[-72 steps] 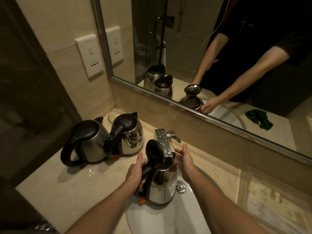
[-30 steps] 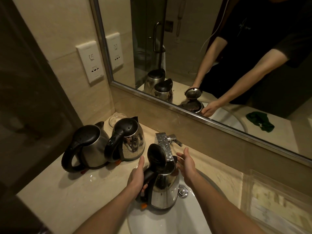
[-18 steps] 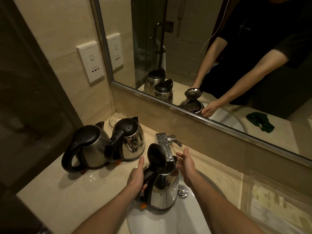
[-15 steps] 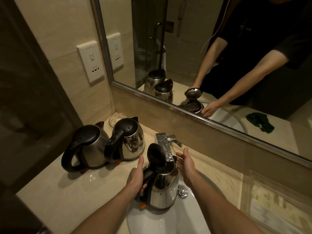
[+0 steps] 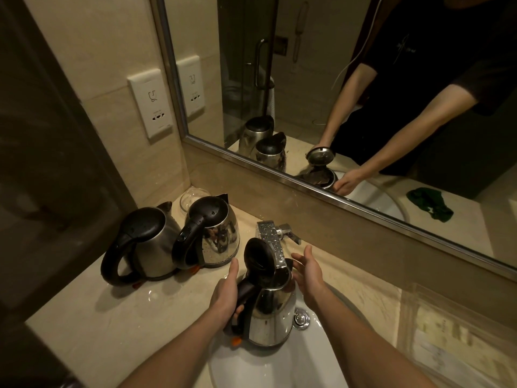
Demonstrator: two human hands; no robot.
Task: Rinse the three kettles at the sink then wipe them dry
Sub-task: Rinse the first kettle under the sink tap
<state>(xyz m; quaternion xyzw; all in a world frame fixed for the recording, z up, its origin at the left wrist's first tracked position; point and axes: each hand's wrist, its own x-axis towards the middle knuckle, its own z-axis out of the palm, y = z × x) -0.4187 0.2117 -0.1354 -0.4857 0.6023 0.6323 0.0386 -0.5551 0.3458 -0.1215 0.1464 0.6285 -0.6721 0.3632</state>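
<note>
Kettle [image 5: 270,312] over sink [image 5: 316,365]: my left hand [image 5: 225,298] holds its handle, right hand [image 5: 307,271] spread wide. Writing on paper [image 5: 447,348] is blurry.

3 stainless-steel electric kettles with black plastic handles and lids: the open-lidded kettle [image 5: 270,315] is upright in the white ceramic sink basin [image 5: 279,368] beneath the tap [image 5: 270,236], while the far-left kettle [image 5: 156,247] and the middle kettle [image 5: 219,239], lids closed and droplet-beaded, stand side by side on the beige counter [image 5: 112,326].
</note>
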